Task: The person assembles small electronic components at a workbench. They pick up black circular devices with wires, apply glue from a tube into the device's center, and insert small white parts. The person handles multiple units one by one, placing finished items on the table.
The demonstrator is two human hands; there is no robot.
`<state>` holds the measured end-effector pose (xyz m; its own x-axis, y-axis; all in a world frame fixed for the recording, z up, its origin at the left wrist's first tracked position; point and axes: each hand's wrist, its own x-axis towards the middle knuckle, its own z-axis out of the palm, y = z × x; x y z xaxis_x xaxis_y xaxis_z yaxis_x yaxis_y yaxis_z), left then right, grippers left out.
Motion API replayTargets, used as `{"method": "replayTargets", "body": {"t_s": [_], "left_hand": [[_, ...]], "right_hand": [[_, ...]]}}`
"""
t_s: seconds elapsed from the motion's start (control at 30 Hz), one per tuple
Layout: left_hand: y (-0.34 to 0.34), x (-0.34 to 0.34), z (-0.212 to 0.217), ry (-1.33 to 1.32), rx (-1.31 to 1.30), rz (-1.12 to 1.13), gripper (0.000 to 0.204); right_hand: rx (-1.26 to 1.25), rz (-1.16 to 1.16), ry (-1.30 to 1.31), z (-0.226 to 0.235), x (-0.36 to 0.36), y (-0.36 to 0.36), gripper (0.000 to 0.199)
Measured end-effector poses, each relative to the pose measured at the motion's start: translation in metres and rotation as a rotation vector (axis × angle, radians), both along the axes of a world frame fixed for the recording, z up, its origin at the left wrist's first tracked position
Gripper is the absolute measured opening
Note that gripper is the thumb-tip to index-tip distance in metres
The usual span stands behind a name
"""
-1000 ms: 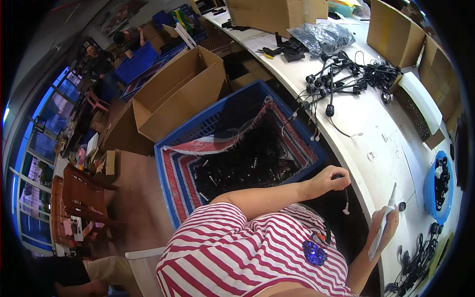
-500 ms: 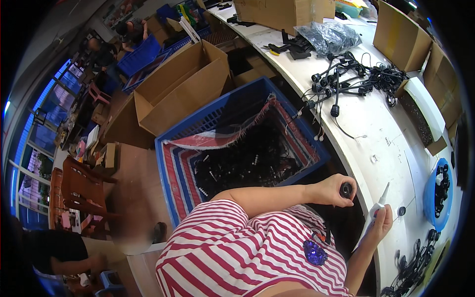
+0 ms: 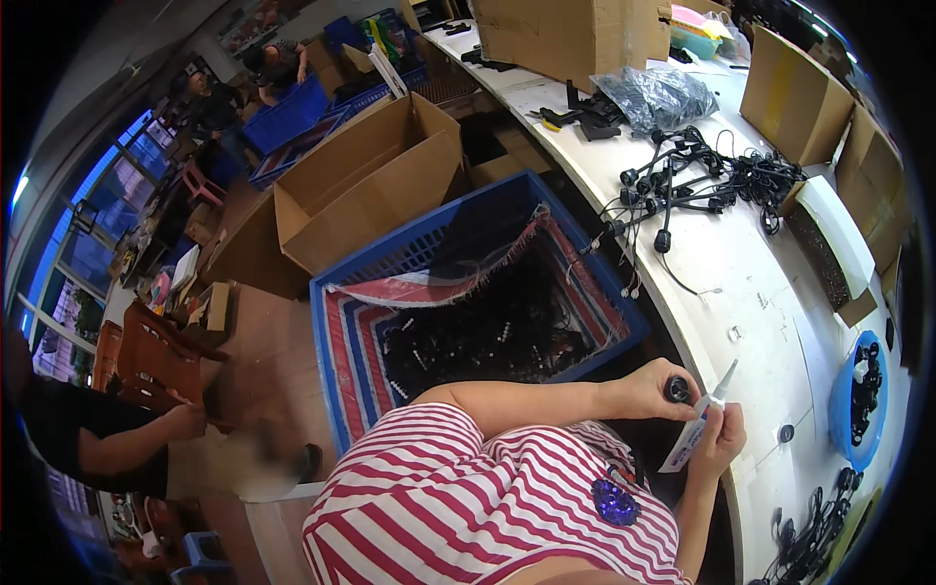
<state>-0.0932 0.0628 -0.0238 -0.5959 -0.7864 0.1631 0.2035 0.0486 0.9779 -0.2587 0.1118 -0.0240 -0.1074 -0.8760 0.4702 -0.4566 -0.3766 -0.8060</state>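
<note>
My left hand (image 3: 639,392) is closed around a small black cylindrical socket (image 3: 677,390), its round open end facing up. Close beside it, my right hand (image 3: 720,441) grips a white squeeze tube (image 3: 682,448) with a long tapered nozzle (image 3: 727,376) pointing up and to the right. The fingers of both hands nearly meet at the tube's neck. Both hands are just off the edge of the white table (image 3: 756,390). A small black ring (image 3: 786,433) lies on the table, right of my right hand.
A blue basin (image 3: 840,414) of black parts stands at right. Black cables with sockets (image 3: 673,195) lie farther up the table, with more cables (image 3: 819,522) near the lower right. A lined blue crate (image 3: 322,351) holds black pieces. Cardboard boxes (image 3: 375,185) and co-workers (image 3: 146,429) are at left.
My right hand has brought the tube leftward, up against my left hand with the socket. At left, a co-worker's arm has risen. The whole view has shifted slightly.
</note>
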Motion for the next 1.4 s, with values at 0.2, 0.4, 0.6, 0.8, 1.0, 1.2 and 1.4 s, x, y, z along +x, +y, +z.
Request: {"method": "replayTargets", "body": {"t_s": [0.2, 0.4, 0.6, 0.8, 1.0, 1.2, 1.4], "left_hand": [[0.004, -0.003, 0.0, 0.047, 0.053, 0.01, 0.021], [0.006, -0.004, 0.0, 0.094, 0.176, 0.017, 0.018], [0.005, -0.004, -0.004, 0.02, 0.099, 0.035, 0.02], [0.006, 0.004, 0.001, -0.265, -0.042, 0.118, 0.023], [0.012, -0.006, -0.001, -0.169, 0.201, -0.007, 0.023], [0.014, -0.014, -0.008, -0.241, 0.154, -0.075, 0.02], [0.015, -0.012, -0.013, -0.19, 0.16, -0.053, 0.017]], "right_hand": [[-0.021, 0.009, 0.052, -0.002, 0.003, 0.001, 0.024], [-0.017, 0.026, 0.062, -0.008, 0.002, 0.004, 0.021], [-0.008, 0.011, 0.14, -0.009, 0.002, 0.007, 0.014], [0.078, 0.066, 0.159, -0.002, 0.001, 0.009, 0.009], [0.031, 0.039, 0.057, -0.018, -0.002, 0.02, 0.017], [0.017, 0.038, 0.013, -0.024, -0.007, 0.03, 0.021], [-0.009, 0.069, 0.006, -0.031, -0.006, 0.025, 0.022]]}}
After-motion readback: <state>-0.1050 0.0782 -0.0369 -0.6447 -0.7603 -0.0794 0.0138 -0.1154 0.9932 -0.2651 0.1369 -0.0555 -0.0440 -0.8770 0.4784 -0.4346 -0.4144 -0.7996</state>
